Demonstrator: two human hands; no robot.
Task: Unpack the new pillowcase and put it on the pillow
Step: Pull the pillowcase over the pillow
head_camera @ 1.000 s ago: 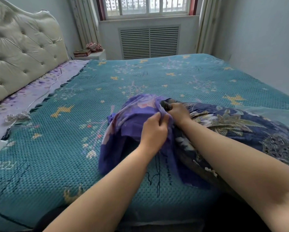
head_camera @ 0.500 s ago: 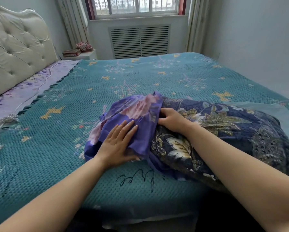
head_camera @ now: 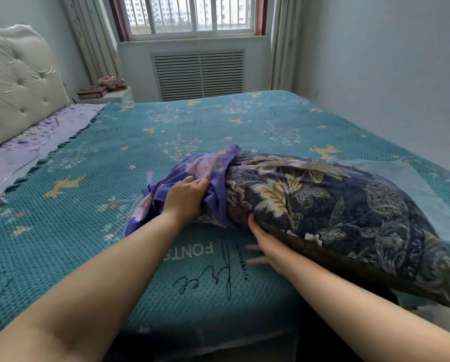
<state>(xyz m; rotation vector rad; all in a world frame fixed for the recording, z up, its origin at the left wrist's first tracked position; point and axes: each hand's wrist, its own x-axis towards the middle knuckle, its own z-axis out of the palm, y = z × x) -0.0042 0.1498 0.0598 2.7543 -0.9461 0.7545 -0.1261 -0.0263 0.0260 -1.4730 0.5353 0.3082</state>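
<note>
Your pillow (head_camera: 336,212), in its dark blue leaf-print cover, lies on the teal bedspread (head_camera: 93,163) to your right, its left end lifted a little off the bed. The purple floral pillowcase (head_camera: 192,168) is bunched over that left end and spills onto the bedspread beside it. Your left hand (head_camera: 183,198) rests on top of the bunched pillowcase, fingers curled into the cloth, so that grip is grasping the fabric just beside the pillow's end. Your right hand (head_camera: 267,244) sits under the pillow's near edge, thumb up against the cover and fingers spread straight and blurred over the bedspread; that grip is released, only propping the pillow. A pale blue sheet (head_camera: 411,189) shows behind the pillow.
</note>
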